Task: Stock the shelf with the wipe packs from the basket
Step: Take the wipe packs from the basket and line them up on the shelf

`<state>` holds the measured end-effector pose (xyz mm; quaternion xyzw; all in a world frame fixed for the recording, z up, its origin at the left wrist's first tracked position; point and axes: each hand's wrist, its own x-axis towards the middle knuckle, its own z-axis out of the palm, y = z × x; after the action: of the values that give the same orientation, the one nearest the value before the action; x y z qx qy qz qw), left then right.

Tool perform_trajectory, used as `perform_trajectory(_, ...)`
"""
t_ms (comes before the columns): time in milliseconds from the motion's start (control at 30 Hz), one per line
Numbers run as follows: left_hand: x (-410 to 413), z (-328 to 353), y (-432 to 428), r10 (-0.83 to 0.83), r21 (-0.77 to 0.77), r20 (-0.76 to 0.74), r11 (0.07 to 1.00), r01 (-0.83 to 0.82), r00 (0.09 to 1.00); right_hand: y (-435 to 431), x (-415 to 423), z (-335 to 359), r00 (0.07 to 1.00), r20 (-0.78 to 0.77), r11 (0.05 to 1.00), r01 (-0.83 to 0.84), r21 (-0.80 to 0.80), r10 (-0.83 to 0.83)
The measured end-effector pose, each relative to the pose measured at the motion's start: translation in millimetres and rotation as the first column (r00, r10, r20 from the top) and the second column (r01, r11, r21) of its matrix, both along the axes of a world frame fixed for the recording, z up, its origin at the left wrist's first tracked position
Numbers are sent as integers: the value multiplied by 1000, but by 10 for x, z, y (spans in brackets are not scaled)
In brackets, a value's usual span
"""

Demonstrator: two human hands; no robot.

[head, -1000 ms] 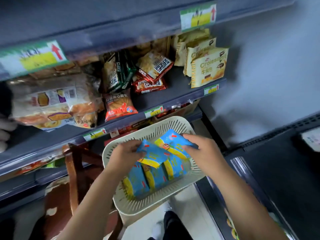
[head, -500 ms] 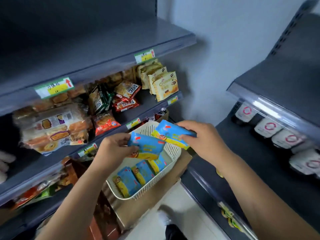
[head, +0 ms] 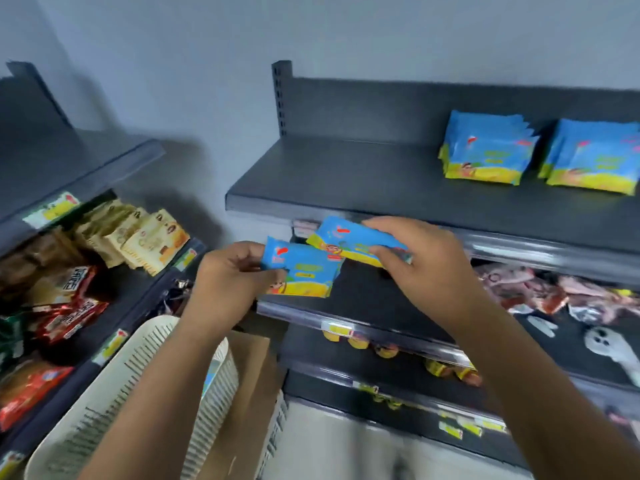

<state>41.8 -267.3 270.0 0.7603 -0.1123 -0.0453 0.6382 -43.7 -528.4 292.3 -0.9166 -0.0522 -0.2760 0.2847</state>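
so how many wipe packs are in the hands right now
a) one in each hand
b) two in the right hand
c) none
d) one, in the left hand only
a: the left hand grips the left pack and the right hand grips the right pack.

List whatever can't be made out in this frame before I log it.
All head view.
- Hidden by its slatted wall and the left forearm: inside of the basket; remaining packs cannot be counted.
- Cut off by the right edge: far stack of wipe packs on the top shelf.
- Motion-blurred: print on the left pack in the left hand and the right pack in the right hand.
- Too small to read: price tags.
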Motion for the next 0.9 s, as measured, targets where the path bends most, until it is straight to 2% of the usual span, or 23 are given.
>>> perform_trajectory(233,-80,484,-1548,-257,-46,43,965,259,965,-1254,-629,372,961,102,961,244,126,-257)
perform_trajectory(400,-359,709,-2746,-350,-80,74,931,355,934,-2265,-1094,534,892,201,915,396,84,-404)
perform_trajectory(633,-656,1016,-4259,-416,-51,170,901,430,893,-3562,-1586,798,838,262,878,466,112,-478)
perform_trajectory(900,-812,900,-5148,-329,-91,183,933,349,927,-4561,-1734,847,872,218,899,429,90,-438)
